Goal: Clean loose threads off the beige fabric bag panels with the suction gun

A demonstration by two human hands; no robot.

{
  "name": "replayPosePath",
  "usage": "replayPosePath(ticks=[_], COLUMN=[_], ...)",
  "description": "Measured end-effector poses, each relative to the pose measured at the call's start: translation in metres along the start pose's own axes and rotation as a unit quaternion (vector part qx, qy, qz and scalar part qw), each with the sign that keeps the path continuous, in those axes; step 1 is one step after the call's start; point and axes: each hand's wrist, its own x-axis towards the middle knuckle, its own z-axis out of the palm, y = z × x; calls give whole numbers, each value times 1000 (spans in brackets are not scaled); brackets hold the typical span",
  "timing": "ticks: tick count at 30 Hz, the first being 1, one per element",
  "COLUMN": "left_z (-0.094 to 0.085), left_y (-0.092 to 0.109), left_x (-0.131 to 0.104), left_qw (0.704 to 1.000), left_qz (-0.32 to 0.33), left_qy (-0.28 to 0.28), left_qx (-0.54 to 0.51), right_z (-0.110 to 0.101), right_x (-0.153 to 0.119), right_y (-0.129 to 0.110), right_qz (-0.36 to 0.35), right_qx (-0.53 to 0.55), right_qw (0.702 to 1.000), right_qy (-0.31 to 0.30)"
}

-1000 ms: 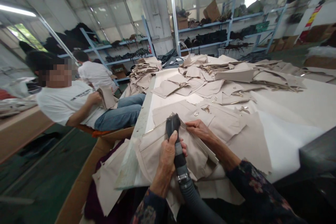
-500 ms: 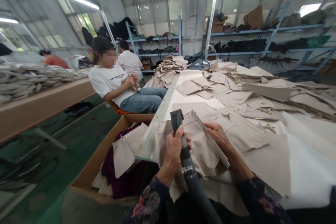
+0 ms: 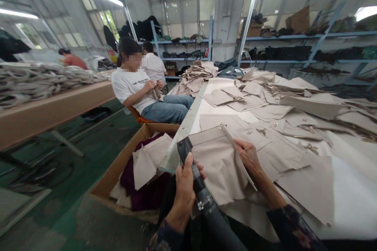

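Note:
My left hand (image 3: 183, 192) is closed around a dark grey vacuum hose (image 3: 216, 219), just above its metal clamp. Its black flat nozzle (image 3: 185, 148) points up and away, beside the table's left edge. My right hand (image 3: 249, 157) pinches the right side of a beige fabric piece (image 3: 216, 160), with several layers showing at that edge. The piece hangs down over the front of the table, its stitched top edge facing away from me. A small metal fitting shows at its upper corner. The nozzle is just left of the cloth.
Beige fabric pieces (image 3: 312, 188) with metal fittings lie across the white table (image 3: 191, 121). A cardboard box (image 3: 118, 176) holding beige and purple cloth stands on the floor at left. Past it a seated co-worker (image 3: 134, 86) handles a beige piece. Blue shelves (image 3: 282, 37) line the wall.
My left hand and the hose nozzle have moved left and down, off the fabric piece. My right hand still pinches the cloth. The view has shifted slightly to the left.

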Motion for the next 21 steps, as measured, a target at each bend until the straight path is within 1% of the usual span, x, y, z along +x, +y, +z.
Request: replayPosePath(ticks=[2, 4, 5, 7, 9, 11, 14, 16, 18, 21], left_z=[1, -1, -3, -8, -12, -12, -9, -7, -10, -21], left_y=[9, 15, 17, 16, 10, 5, 6, 14, 25, 37], left_x=[17, 24, 23, 13, 1, -4, 7, 20, 28, 23], left_qw=[1000, 1000, 1000, 999, 998, 998, 999, 1000, 998, 998], left_qz=[-2, -12, -20, -38, -57, -60, -30, -4, 13, 15], left_qy=[6, 2, -2, -16, -30, -35, -11, 18, 43, 55], left_qx=[-4, -9, -11, -9, 0, 4, -2, -18, -37, -41], right_z=[1, 1, 1, 1, 1, 1, 2, 2, 1, 1], right_x=[1, 2, 2, 2, 1, 0, -1, -1, -1, -1], right_y=[4, 6, 7, 7, 6, 5, 1, -1, -2, -4], right_qz=[-7, -6, -4, -1, -2, -2, 11, 22, 30, 35], right_qx=[-11, -18, -19, -16, -6, 5, 8, 16, 31, 43], right_qw=[1000, 1000, 1000, 1000, 1000, 1000, 1000, 1000, 999, 998], right_qy=[-2, -3, -6, -11, -12, -10, -8, -9, -10, -10])
